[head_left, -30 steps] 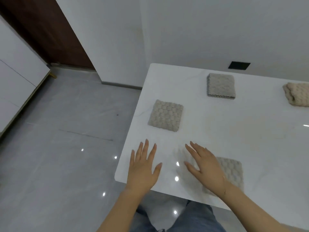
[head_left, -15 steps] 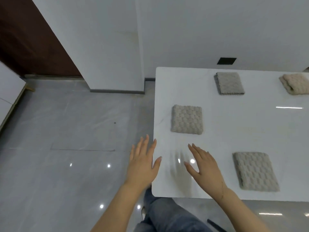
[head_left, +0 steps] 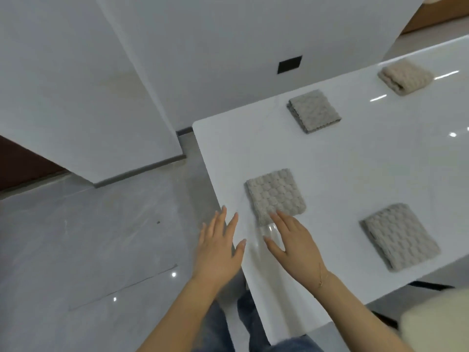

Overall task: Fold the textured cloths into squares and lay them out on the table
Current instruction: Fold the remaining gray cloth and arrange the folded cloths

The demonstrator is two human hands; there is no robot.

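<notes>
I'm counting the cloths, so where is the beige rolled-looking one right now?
In the head view, the beige cloth lies at the far right end of the white table, beyond the grey folded cloth and far from both hands.

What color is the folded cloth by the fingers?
Light beige-grey, with a bumpy round pattern: the nearest cloth, clearest in the head view.

Cream object [head_left: 441, 323] cropped bottom-right.
</notes>
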